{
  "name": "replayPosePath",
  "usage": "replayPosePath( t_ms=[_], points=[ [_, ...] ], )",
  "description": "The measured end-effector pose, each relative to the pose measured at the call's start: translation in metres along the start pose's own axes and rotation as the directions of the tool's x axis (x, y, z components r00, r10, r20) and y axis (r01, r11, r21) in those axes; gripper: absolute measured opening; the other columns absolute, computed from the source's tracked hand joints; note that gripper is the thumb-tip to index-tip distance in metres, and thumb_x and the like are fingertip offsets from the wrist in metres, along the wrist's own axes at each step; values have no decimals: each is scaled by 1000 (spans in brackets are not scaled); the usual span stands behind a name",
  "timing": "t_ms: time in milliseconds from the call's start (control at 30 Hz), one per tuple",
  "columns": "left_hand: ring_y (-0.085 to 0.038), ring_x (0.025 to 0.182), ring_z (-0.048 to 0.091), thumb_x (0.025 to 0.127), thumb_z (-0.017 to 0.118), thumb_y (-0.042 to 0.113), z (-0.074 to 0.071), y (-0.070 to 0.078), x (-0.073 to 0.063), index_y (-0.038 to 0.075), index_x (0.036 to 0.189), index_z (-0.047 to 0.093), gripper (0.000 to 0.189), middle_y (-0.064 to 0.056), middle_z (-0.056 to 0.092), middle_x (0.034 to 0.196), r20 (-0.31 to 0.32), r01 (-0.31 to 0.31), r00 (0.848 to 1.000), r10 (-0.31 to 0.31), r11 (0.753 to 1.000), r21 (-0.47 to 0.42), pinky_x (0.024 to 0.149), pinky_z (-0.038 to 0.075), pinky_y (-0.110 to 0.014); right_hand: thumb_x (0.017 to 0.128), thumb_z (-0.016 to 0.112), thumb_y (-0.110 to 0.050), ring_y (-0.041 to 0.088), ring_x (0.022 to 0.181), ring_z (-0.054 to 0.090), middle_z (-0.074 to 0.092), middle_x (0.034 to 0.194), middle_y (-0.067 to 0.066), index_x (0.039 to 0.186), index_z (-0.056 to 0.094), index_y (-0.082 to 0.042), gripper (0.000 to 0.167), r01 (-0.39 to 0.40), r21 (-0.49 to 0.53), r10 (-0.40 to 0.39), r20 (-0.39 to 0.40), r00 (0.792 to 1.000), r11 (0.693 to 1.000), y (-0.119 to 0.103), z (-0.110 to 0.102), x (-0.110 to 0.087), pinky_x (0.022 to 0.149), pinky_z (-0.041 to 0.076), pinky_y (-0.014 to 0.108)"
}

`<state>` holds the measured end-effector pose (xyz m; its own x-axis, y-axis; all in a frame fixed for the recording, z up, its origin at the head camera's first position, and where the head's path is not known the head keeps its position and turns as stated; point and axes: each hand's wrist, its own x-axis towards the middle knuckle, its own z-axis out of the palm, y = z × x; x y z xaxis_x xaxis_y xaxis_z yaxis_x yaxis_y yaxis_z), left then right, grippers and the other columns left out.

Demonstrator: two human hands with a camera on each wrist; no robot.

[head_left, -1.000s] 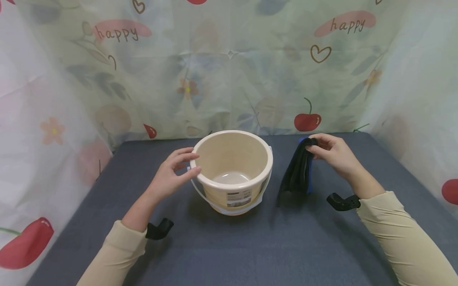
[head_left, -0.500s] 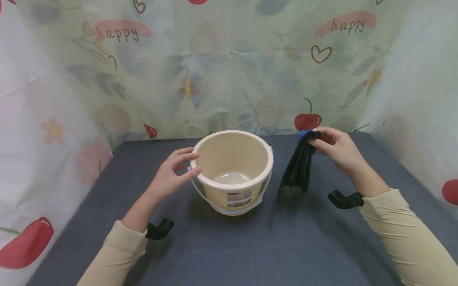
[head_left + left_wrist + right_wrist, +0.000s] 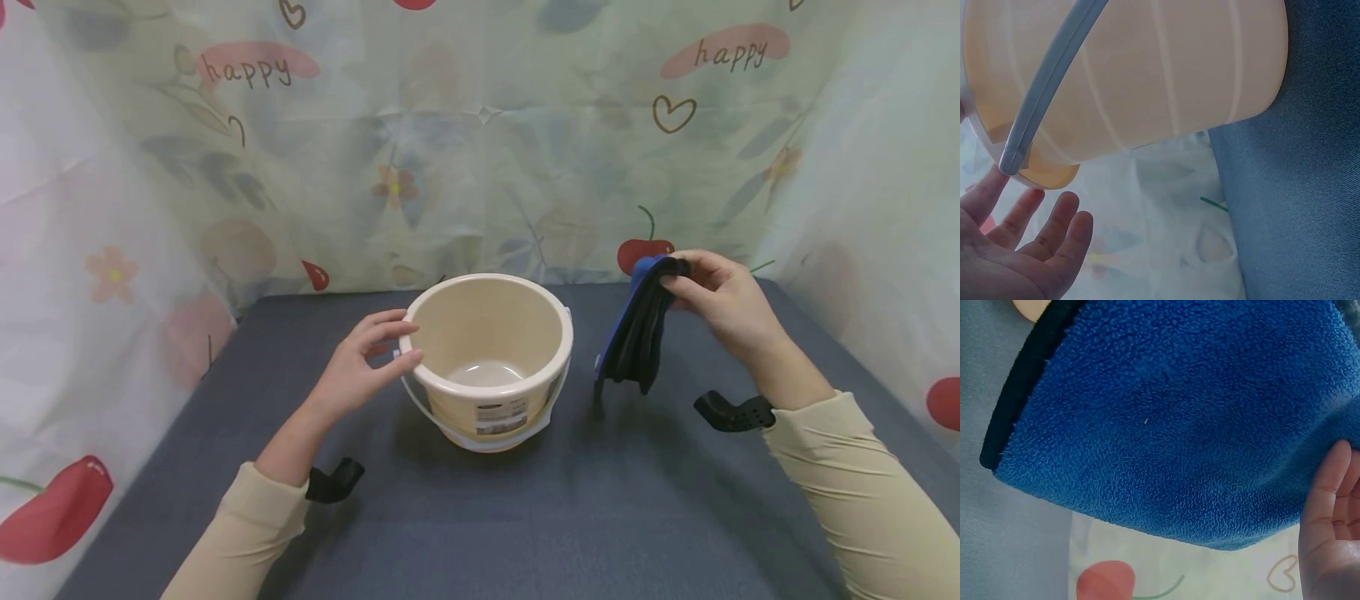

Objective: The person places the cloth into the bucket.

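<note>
Beside the bucket hangs blue, black-edged cloth.

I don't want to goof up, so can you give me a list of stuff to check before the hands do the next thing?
1. Right hand has the cloth: ok, it pinches one end.
2. Bucket standing upright on the table: ok.
3. Bucket handle out of the opening: ok, it hangs down outside.
4. Left hand holding the rim firmly: cannot tell; it is at the rim.
5. Cloth over the opening, if it might go in: not ok, it hangs beside the bucket.
</note>
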<state>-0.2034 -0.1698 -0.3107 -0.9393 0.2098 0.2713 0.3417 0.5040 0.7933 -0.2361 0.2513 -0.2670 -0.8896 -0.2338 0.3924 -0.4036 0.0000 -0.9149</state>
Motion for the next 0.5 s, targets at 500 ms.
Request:
replayPosePath(
  t_ms=[500],
  points=[
    [-26, 131, 40, 84, 70, 24, 0, -1, 0, 10, 123, 60, 42, -6, 43, 142, 6, 6, 1000, -6, 1000, 0, 106, 39, -50, 91, 52, 4, 11, 78, 63, 65, 91, -1, 103, 65, -4, 19, 103, 153, -107, 18, 994, 983, -20, 2, 10, 70, 54, 22]
  ],
)
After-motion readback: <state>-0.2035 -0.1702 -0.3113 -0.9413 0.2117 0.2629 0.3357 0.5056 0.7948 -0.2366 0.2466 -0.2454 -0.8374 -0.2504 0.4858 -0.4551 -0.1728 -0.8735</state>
